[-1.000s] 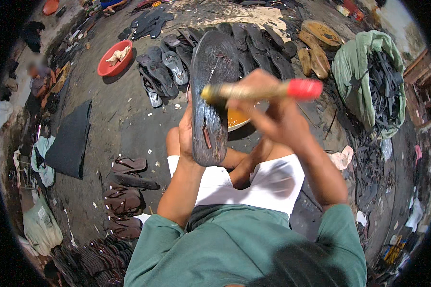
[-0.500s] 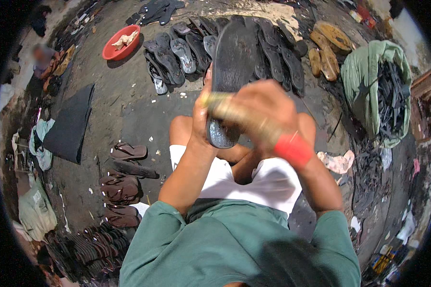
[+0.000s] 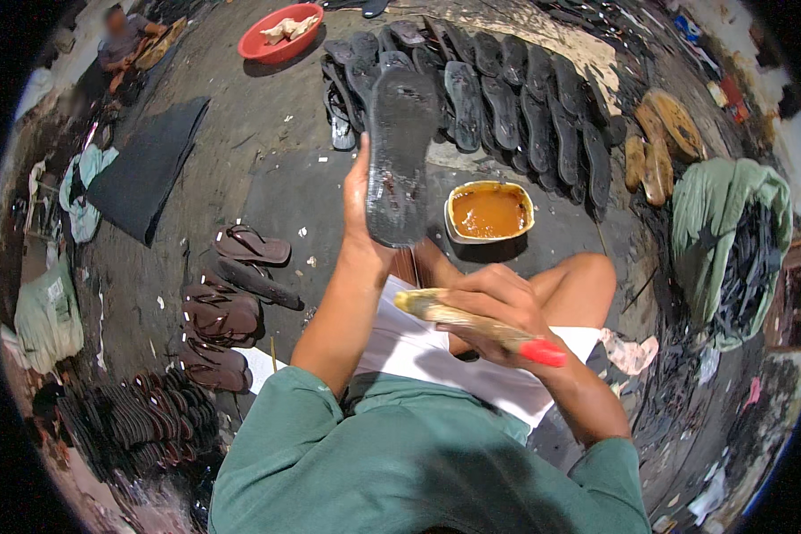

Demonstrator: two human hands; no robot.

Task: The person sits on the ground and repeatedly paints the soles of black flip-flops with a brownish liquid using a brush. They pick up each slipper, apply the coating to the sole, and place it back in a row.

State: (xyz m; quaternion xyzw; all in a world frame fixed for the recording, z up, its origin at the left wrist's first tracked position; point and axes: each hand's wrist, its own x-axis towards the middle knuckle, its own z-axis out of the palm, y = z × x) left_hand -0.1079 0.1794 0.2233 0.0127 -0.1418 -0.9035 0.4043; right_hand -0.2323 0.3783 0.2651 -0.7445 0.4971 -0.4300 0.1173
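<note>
My left hand (image 3: 365, 233) grips a dark sandal sole (image 3: 403, 151) by its near left edge. The sole is raised, its broad face toward me, with a wet-looking sheen near the heel. In my right hand (image 3: 500, 298), over my lap, is a brush (image 3: 472, 323). Its yellow-stained end points left and its red end points right; the brush is clear of the sole. A tub of amber glue-like paste (image 3: 489, 212) stands on the floor just beyond my right hand. Rows of dark soles (image 3: 536, 125) lie behind the sole I hold.
On the left floor sit brown flip-flops (image 3: 222, 311), a stack of footwear (image 3: 142, 418) and a dark sheet (image 3: 147, 169). A red basin (image 3: 280, 37) is at the back. Wooden shoe lasts (image 3: 657, 147) and a green sack of dark strips (image 3: 716, 240) stand right. Another person (image 3: 129, 44) sits far left.
My right hand has drawn the brush off the sole, back toward my lap. The sole has shifted slightly left and nearer. The tub of amber paste now shows as the view has turned.
</note>
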